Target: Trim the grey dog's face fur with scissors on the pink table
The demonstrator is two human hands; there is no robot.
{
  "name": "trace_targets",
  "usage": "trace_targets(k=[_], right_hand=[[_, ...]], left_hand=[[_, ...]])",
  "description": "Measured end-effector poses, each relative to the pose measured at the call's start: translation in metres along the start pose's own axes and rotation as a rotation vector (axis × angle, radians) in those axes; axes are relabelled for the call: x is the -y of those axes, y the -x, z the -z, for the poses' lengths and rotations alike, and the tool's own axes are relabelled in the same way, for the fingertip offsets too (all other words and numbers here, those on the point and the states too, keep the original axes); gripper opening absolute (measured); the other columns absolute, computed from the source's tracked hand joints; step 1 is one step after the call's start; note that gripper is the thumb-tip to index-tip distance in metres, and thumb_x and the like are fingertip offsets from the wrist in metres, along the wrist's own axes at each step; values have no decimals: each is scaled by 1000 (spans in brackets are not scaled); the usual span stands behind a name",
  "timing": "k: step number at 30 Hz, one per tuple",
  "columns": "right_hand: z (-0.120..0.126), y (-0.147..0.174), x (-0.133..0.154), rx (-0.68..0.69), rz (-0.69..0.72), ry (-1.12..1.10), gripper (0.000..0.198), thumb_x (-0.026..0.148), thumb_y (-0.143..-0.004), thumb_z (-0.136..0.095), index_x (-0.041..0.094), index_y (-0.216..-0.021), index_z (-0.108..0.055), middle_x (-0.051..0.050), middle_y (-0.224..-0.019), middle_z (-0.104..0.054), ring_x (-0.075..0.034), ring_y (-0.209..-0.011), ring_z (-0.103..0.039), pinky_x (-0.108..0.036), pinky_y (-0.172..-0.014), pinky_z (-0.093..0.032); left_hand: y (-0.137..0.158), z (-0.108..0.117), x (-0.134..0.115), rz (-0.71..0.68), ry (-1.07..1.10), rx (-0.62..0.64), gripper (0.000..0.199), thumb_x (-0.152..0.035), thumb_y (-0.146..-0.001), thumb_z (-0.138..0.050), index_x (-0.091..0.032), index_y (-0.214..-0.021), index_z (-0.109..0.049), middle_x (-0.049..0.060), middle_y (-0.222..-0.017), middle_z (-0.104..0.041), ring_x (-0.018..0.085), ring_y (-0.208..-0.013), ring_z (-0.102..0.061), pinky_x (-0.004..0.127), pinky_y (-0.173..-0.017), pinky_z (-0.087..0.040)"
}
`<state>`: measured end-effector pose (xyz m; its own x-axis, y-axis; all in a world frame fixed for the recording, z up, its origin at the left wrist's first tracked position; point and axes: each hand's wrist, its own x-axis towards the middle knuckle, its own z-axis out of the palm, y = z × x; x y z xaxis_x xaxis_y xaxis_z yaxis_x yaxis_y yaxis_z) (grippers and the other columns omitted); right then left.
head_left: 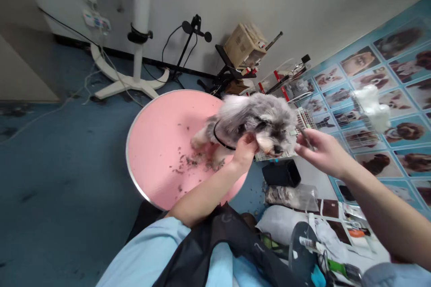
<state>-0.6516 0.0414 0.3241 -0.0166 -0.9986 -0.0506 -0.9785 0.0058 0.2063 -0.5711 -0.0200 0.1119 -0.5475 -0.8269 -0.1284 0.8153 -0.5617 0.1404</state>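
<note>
Your left grip (245, 150) cups the small grey fluffy dog's (256, 119) chin on the round pink surface (158, 143), hair clippings just left. Right grip (319, 150) pinches thin metal scissors (305, 136) beside the muzzle. Blue floor (60, 166) below.

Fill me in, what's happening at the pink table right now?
A person is grooming a small grey dog that stands on the round pink table. The left hand cups the dog under its chin, holding the head steady. The right hand holds a thin tool, probably scissors, close to the muzzle. Clipped fur is scattered on the tabletop by the dog's paws.
</note>
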Motion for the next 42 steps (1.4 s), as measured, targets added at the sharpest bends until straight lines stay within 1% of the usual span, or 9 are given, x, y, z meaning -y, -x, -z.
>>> trace_targets(k=[3,7,10,13,20,25,27,33,42], right_hand=[[-7,-26,26,-122,-44,-36,34,51,-90,-62,24,-70,-61,-1,-59,-61,-16,-56,-52,-28,-57,-38],[-17,-63,48,-185,-69,-9,23,45,-83,-70,23,-80,-72,-3,-69,-68,-19,-64,-57,-30,-63,-38],[-18,-82,45,-136,-109,-46,21,40,-84,-66,21,-73,-68,-2,-65,-63,-18,-64,-54,-31,-64,-37],[-14,-91,34,-123,-172,-143,26,40,-86,-62,21,-69,-61,1,-60,-53,-15,-60,-47,-31,-62,-34],[1,-85,28,-109,-241,-211,35,47,-87,-60,23,-64,-48,4,-58,-45,-13,-58,-41,-29,-57,-32],[16,-47,-1,183,-120,-351,24,40,-82,-64,21,-95,-67,-4,-85,-73,-20,-76,-68,-29,-66,-53],[16,-25,-16,195,-84,-211,29,32,-81,-62,20,-107,-68,-7,-95,-77,-22,-82,-72,-31,-71,-56],[4,31,-25,-70,60,551,30,19,-89,-54,16,-113,-71,-13,-102,-76,-24,-78,-71,-30,-59,-46],[19,18,-7,-35,150,839,26,16,-87,-58,15,-108,-73,-11,-96,-75,-20,-68,-65,-29,-55,-36]], left_hand=[[-2,-3,-2,-4,-56,-8,36,-20,-59,-95,-16,-80,-66,-2,-73,-67,10,-62,-55,25,-62,-43],[-1,-5,-16,64,-73,-15,33,-22,-63,-92,-17,-85,-68,-1,-77,-69,13,-69,-60,28,-70,-49],[-2,-4,-41,248,-75,33,32,-46,-81,-81,-17,-88,-71,6,-80,-72,20,-73,-65,35,-74,-55],[-3,-8,-67,391,-119,114,64,-74,-97,-53,-14,-94,-74,15,-86,-75,26,-81,-70,40,-77,-58],[-7,-26,-77,428,-244,23,35,-46,-102,-66,-12,-95,-74,10,-88,-76,19,-75,-71,39,-82,-61],[-6,-27,-62,457,-152,12,24,-37,-95,-75,-14,-94,-74,8,-85,-76,19,-68,-71,32,-66,-63],[-3,-30,-56,433,-102,-8,18,-34,-94,-76,-16,-97,-74,6,-84,-76,18,-66,-71,30,-63,-62],[2,-37,-35,340,-30,-48,17,-29,-90,-77,-14,-96,-77,7,-87,-78,20,-69,-71,31,-62,-60],[6,-41,-23,253,-11,-81,12,-24,-79,-82,-15,-80,-74,2,-73,-72,14,-63,-65,24,-61,-52]])
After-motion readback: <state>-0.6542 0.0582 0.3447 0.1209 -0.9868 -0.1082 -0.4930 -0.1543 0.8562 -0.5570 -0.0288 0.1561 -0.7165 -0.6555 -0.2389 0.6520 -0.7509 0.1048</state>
